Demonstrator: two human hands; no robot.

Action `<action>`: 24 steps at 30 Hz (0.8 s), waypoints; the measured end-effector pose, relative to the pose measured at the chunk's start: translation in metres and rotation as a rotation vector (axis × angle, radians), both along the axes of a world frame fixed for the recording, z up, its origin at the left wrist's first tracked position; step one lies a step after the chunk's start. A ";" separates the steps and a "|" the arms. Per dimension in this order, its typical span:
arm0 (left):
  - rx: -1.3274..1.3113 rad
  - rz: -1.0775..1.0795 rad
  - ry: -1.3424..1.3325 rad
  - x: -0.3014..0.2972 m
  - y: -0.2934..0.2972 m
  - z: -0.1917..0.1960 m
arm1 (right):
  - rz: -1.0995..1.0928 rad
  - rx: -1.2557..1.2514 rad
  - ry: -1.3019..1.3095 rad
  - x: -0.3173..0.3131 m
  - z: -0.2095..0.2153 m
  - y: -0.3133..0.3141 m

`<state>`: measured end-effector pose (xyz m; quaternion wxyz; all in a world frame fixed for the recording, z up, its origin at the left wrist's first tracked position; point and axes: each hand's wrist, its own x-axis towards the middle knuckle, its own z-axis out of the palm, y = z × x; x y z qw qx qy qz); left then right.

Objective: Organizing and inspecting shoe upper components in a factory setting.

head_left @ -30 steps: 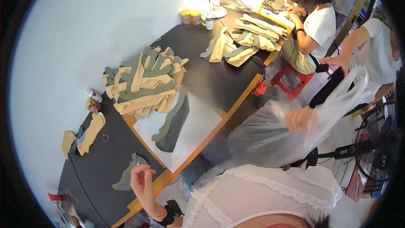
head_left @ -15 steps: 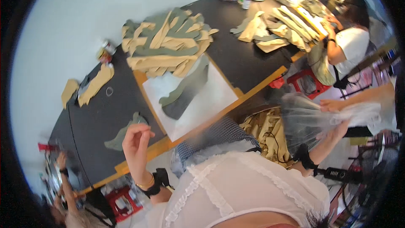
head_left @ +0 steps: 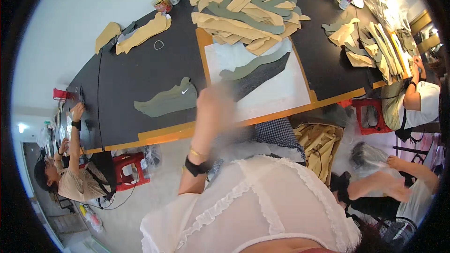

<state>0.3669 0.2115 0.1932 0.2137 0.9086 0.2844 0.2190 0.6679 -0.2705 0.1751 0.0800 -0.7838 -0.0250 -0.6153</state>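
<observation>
The blurred left hand (head_left: 216,105), finger spread unreadable, hovers just right of 1 olive shoe-upper piece (head_left: 166,99): likely light, floppy, best pinched at an edge.

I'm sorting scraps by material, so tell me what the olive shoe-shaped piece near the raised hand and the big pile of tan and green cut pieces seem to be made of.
The olive shoe-shaped piece looks like a thin, matte synthetic or fabric sheet: it lies flat with clean cut edges and no shine. The pile looks like similar flexible sheet stock, possibly fabric or foam-backed; the strips drape and overlap limply. Exact material cannot be told.
</observation>
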 end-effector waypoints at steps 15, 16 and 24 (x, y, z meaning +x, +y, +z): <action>-0.086 -0.039 0.188 0.009 0.021 -0.011 | 1.597 -0.113 0.975 -0.099 0.033 0.351; -0.141 -0.075 0.185 0.005 0.023 -0.009 | 1.609 -0.083 0.989 -0.100 0.030 0.353; 0.011 0.001 -0.051 -0.008 0.000 -0.004 | 1.511 -0.175 0.876 -0.073 0.000 0.342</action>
